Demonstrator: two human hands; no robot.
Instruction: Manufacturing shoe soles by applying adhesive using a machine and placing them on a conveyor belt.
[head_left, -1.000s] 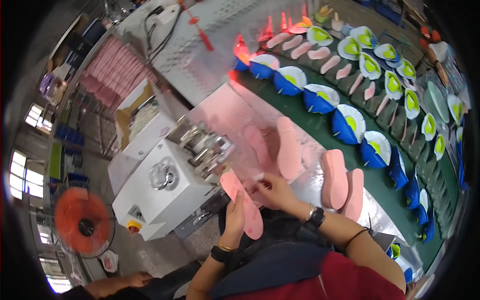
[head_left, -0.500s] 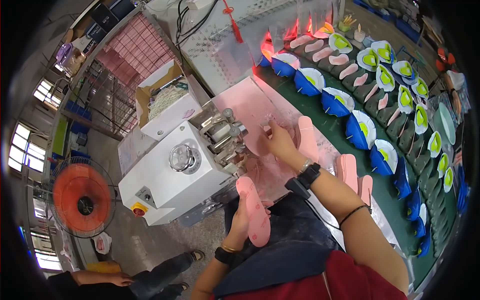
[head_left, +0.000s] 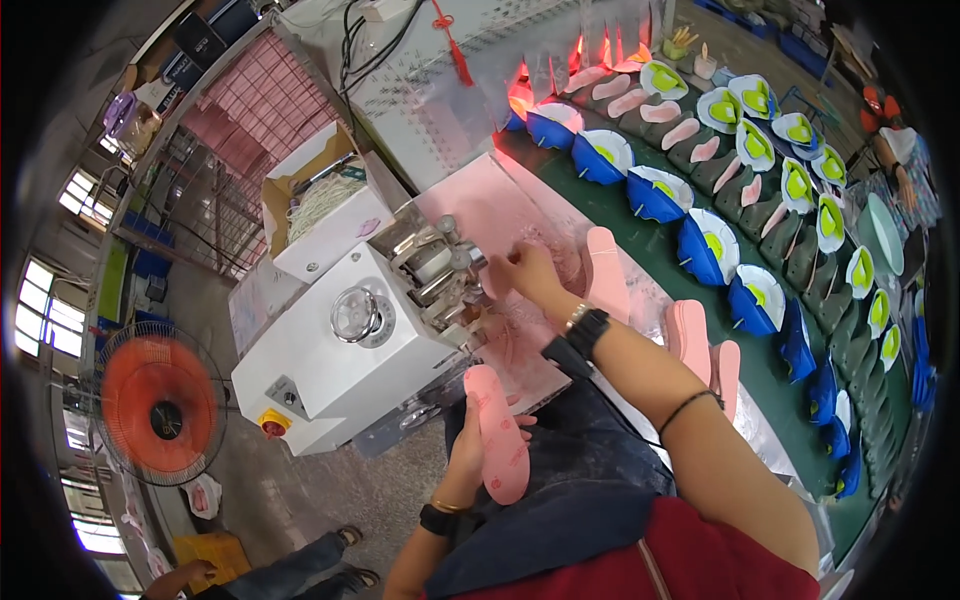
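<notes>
A pink shoe insole point(head_left: 499, 440) with small red printed marks is held upright in my left hand point(head_left: 466, 455), fingers wrapped behind it. My right hand point(head_left: 533, 276) pinches the end of another pink insole point(head_left: 495, 277), close against the metal rollers point(head_left: 440, 262) of a white bench machine point(head_left: 335, 345). My fingers and the machine head hide part of that insole. Just right of my right hand, a pink insole stack point(head_left: 606, 275) lies on the dusty pink work surface point(head_left: 470, 195).
More insole stacks point(head_left: 688, 340) lie beside my right forearm. A green conveyor point(head_left: 620, 225) carries blue shoe uppers point(head_left: 658, 195) and loose insoles. Behind the machine stands a box of string point(head_left: 325, 205). A red fan point(head_left: 160, 405) and another person's legs point(head_left: 290, 570) are at left.
My right hand has moved slightly left, nearer the rollers, with its insole. The left hand's insole has shifted a little down and left. The other person's legs have shifted downward.
</notes>
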